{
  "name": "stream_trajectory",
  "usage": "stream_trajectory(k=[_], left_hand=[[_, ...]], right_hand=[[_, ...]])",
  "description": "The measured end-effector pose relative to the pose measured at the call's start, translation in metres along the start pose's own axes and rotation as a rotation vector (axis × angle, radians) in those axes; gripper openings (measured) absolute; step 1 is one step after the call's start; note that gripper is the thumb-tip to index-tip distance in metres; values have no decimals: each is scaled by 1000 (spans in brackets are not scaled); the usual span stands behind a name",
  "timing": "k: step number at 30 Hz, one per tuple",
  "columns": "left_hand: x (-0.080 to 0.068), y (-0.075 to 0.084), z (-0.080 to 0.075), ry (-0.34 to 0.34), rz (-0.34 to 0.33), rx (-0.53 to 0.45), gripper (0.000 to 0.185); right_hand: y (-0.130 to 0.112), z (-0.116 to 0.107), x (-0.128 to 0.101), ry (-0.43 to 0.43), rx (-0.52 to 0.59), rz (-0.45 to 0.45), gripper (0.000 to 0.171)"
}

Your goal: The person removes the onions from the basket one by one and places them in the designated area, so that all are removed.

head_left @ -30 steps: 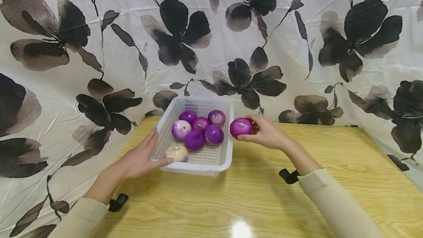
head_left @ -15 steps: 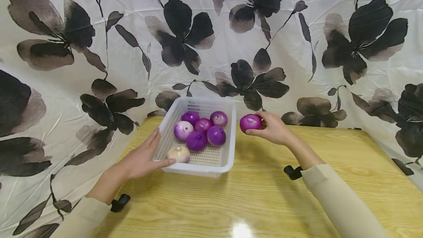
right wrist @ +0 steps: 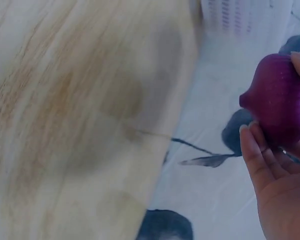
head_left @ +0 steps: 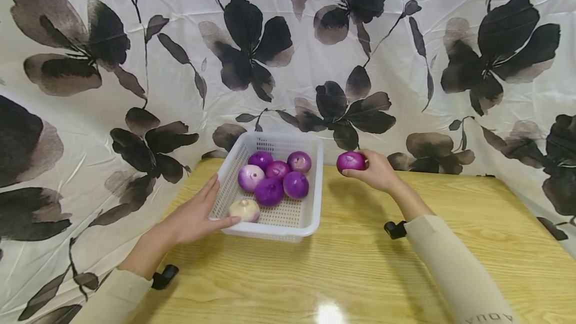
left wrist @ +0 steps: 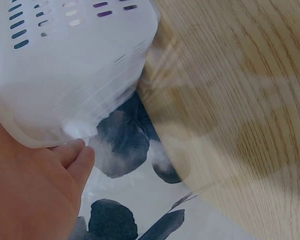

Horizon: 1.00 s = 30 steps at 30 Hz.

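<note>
Step in hand appears to be unloading: the right hand (head_left: 377, 170) holds its grip clamped on one round purple onion (head_left: 350, 161), clear of the white perforated plastic basket (head_left: 310, 216), right of it, above the wooden counter (head_left: 360, 264). Next move likely calls for a clear landing spot. The left hand (head_left: 194, 216), fingers straight, steadies the basket's near-left corner. Count: six onions inside, five purple, one pale; one basket.

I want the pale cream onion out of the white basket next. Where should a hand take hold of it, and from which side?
Grip the pale cream onion across its round middle, coming from above. It lies alone in the near left corner of the white perforated plastic basket, apart from the purple onions, so its top is free. The basket walls and the left hand on the near left rim block a sideways approach.
</note>
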State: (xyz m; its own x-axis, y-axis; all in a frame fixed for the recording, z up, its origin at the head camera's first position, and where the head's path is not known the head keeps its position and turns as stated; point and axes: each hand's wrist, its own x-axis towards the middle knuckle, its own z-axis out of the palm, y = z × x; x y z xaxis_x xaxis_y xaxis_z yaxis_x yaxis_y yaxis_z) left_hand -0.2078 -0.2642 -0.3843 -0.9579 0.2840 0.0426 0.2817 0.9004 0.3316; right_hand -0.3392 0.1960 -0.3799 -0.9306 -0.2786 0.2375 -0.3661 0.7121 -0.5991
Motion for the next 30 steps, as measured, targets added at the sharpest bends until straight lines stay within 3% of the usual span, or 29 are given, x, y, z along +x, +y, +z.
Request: stream_trajectory(k=[8, 30], left_hand=[[1, -1, -1, 12, 6, 4, 122], [1, 0, 2, 14, 3, 12, 121]], right_hand=[[22, 11, 9, 44, -1, 23, 75], [40, 35, 13, -57, -23, 39, 76]])
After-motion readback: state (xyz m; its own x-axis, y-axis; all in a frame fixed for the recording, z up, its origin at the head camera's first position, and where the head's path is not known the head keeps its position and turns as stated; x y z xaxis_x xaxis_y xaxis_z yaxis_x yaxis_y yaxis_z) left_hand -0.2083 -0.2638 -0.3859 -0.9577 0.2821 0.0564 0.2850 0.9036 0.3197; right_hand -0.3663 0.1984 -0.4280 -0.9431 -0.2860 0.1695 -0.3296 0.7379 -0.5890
